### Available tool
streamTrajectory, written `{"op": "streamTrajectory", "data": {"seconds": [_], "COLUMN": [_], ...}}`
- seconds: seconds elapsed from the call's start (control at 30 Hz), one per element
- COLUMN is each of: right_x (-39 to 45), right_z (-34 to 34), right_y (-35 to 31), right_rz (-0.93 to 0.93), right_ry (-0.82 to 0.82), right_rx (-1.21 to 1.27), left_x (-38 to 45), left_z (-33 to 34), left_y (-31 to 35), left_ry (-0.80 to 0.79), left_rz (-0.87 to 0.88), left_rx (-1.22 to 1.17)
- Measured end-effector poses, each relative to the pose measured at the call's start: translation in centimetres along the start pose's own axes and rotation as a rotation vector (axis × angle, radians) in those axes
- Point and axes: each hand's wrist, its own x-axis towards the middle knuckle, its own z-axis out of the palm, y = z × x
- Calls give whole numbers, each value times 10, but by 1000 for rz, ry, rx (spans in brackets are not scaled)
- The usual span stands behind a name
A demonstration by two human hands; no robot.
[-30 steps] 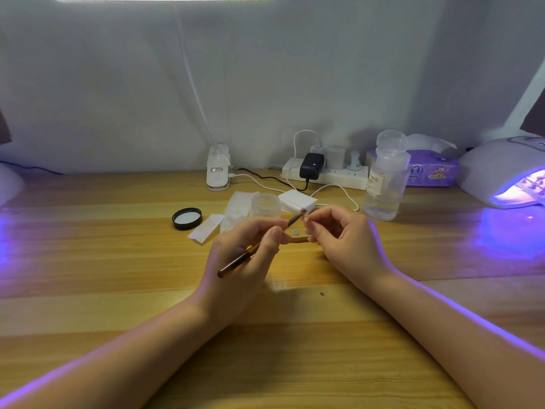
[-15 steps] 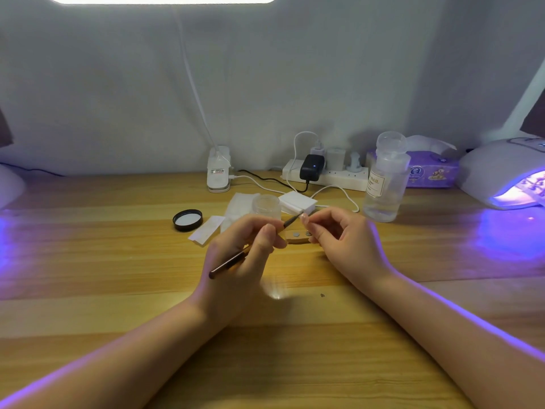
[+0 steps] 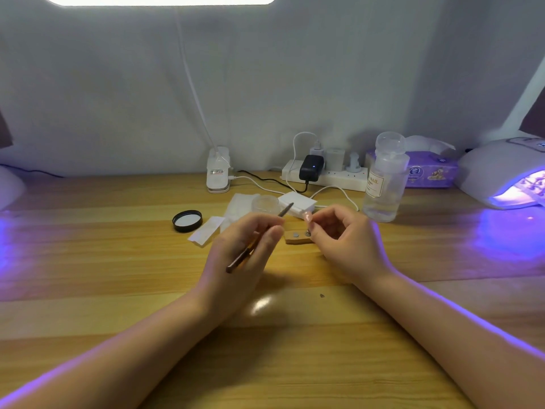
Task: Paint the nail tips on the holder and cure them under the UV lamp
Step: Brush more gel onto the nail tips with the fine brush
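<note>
Left hand: fingers are curling round a brush and gripping it near mid-shaft. The brush is lying diagonally across the hand, its dark butt end pointing down and left, its tip pointing up and right toward the right hand without touching it.

Right hand: fingers are curling inward, with thumb and forefinger pinching a small pale nail tip — held up just above the table, just beside the brush tip. The remaining fingers are folding loosely toward the palm; whether they are touching anything cannot be told.

Holder: a small wooden block is lying flat on the table between the two hands, partly hidden by the right fingers. Two round grey studs are showing on its top face.

UV lamp: it is standing at the far right edge of the table, well apart from the hands, and is glowing violet — the light is spilling onto the wood before it.

Behind the hands, a clear jar is sitting on white wipes, with a black lid lying open-side up to the left. A clear bottle is standing upright right of centre, a power strip against the wall behind it.
</note>
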Motion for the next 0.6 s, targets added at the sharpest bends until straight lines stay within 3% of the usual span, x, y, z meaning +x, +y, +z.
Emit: {"op": "streamTrajectory", "data": {"seconds": [0.13, 0.37, 0.6], "right_x": [0, 0, 4], "right_z": [0, 2, 2], "right_y": [0, 0, 5], "right_rz": [14, 38, 63], "right_ry": [11, 1, -72], "right_rx": [11, 30, -48], "left_x": [4, 9, 8], "left_z": [-4, 1, 2], "left_y": [-7, -10, -10], "left_ry": [-198, -372, -353], "left_rz": [-148, -226, -227], "left_rx": [210, 181, 89]}}
